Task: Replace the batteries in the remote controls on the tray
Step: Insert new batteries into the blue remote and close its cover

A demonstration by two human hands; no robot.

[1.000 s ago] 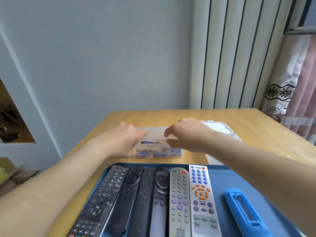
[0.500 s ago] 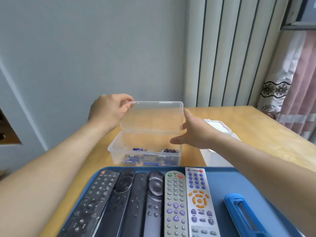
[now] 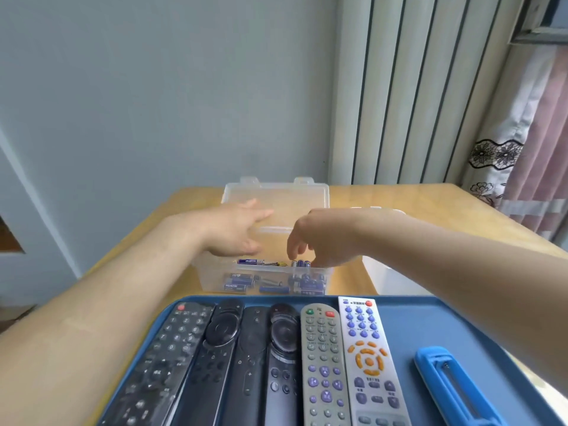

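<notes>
Head view, risks first. The right hand dips into the clear box, fingers curled down onto the batteries at its right end. Can't tell if they've pinched one yet, since the fingertips hide it. The cells are smooth, round and loose in a heap, so a shallow pinch could let one slip, roll and go off the table. The box is thin, light plastic, so a snag on its near wall could tip or slide it. The left hand reaches over the left end w/ fingers straight, gripping nothing. The lid is open at the far side, and a knock might drop it onto a wrist.

The remotes lie side by side on the blue tray, just near of the box. Four are black and glossy, one grey, one white w/ orange keys, all long slabs w/ small raised buttons. A blue one w/ a long slot lies apart at right. A white tub sits right of the box.
</notes>
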